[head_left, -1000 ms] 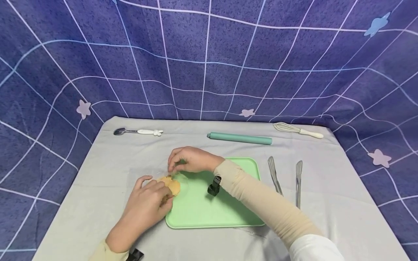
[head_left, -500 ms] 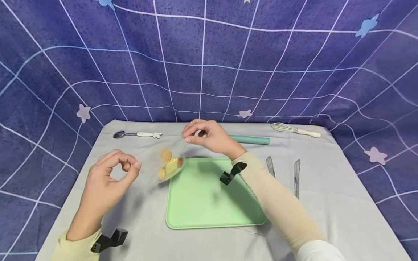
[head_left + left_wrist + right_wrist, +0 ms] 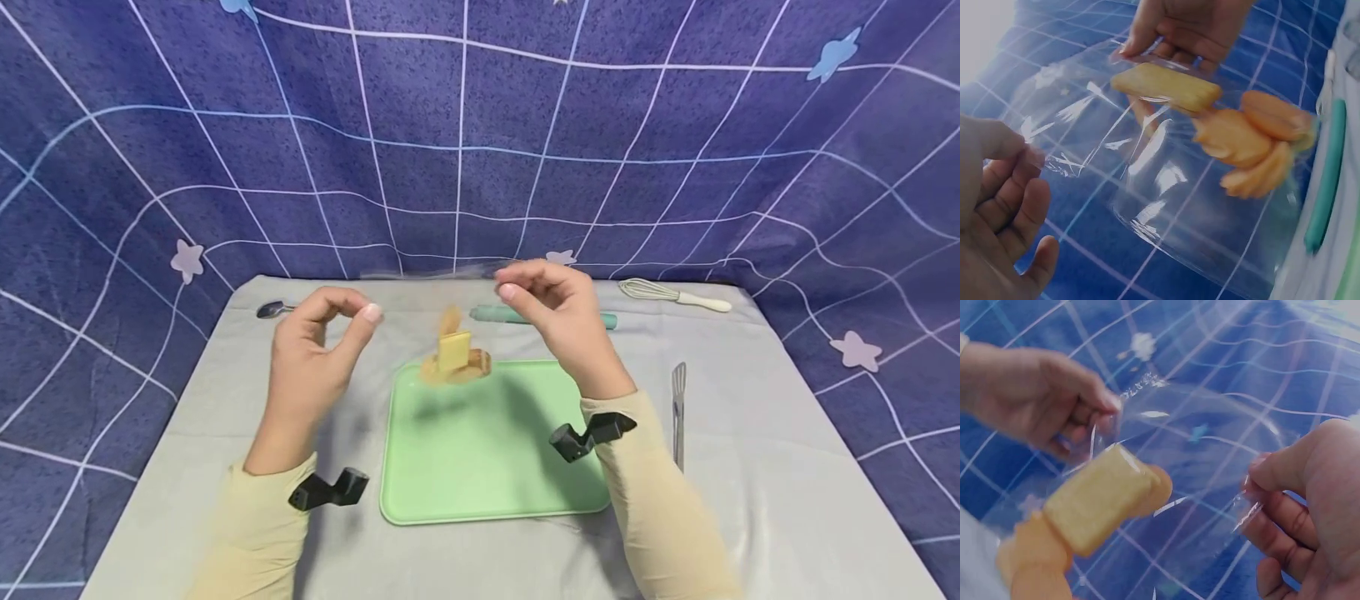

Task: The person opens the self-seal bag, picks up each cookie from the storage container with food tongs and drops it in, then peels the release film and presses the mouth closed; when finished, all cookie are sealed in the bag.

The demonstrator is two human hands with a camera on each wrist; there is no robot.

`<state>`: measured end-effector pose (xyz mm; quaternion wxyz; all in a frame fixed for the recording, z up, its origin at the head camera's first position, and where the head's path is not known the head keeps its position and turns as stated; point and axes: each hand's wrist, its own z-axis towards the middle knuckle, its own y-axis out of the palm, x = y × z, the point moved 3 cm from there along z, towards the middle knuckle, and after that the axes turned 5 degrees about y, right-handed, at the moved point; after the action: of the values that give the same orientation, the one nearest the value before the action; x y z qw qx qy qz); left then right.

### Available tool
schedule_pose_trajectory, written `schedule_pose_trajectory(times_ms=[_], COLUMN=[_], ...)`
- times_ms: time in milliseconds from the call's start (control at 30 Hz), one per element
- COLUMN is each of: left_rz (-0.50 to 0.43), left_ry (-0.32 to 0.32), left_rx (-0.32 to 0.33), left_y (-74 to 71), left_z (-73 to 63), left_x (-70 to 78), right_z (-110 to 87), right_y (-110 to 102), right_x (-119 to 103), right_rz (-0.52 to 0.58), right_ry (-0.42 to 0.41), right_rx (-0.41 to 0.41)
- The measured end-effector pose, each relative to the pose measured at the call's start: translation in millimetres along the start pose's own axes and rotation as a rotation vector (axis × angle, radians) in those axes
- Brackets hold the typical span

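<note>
A clear plastic bag (image 3: 1166, 194) is stretched between my two hands above the back of the green tray (image 3: 495, 467). My left hand (image 3: 311, 354) pinches one upper edge of it between thumb and fingers. The opposite edge is pinched by my right hand (image 3: 566, 325). Inside the bag hang a yellow rectangular block (image 3: 1100, 500) and several orange-yellow pieces (image 3: 1235, 137), some with fluted edges. In the head view the bag's film is barely visible and the contents blur.
Along the back of the table lie a spoon (image 3: 272, 309), partly behind the left hand, a teal rod (image 3: 491, 313), partly behind the right hand, and a whisk (image 3: 675, 295). One slotted metal utensil (image 3: 678, 408) lies right of the tray. A blue grid-patterned curtain (image 3: 420, 125) hangs behind.
My hands have lifted the bag off the table and tray's left edge. The left hand let go, then took an edge again. Both hands and the bag have moved right.
</note>
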<state>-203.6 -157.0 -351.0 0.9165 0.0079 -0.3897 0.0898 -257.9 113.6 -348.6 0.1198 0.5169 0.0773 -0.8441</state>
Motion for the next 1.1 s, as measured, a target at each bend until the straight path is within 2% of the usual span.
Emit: schedule_pose_trajectory(times_ms=[100, 267, 400, 533, 700, 833, 967, 1033, 1100], left_rz=[-0.036, -0.069, -0.065, -0.051, -0.074, -0.074, -0.061, -0.06, -0.069], left_ry=[-0.023, -0.026, -0.047, -0.059, -0.062, -0.043, -0.037, -0.034, -0.027], left_rx=[-0.001, -0.027, -0.022, -0.008, 0.012, 0.036, 0.029, 0.029, 0.037], left_y=[17.1, 37.4, 43.5, 47.0, 54.0, 57.7, 59.3, 59.3, 59.0], left_z=[-1.5, -13.7, -24.4, -27.1, -24.0, -21.9, -21.3, -21.9, -23.4], left_x=[-3.3, -17.7, -31.8, -38.9, -36.6, -23.1, -12.4, -12.1, -17.8], right_z=[-13.8, -35.7, -42.9, -42.0, -43.2, -44.7, -45.8, -45.9, -46.1], right_y=[-9, -23, -29, -33, -39, -39, -39, -39, -38], right_x=[0, 11, 26, 32, 29, 30, 34, 35, 36], right_rz=[0.049, 0.045, 0.028, 0.026, 0.022, 0.015, 0.017, 0.022, 0.025], right_ry=[0.022, 0.067, 0.119, 0.114, 0.078, 0.075, 0.071, 0.062, 0.046], right_rx=[0.083, 0.188, 0.214, 0.213, 0.217, 0.199, 0.21, 0.218, 0.226])
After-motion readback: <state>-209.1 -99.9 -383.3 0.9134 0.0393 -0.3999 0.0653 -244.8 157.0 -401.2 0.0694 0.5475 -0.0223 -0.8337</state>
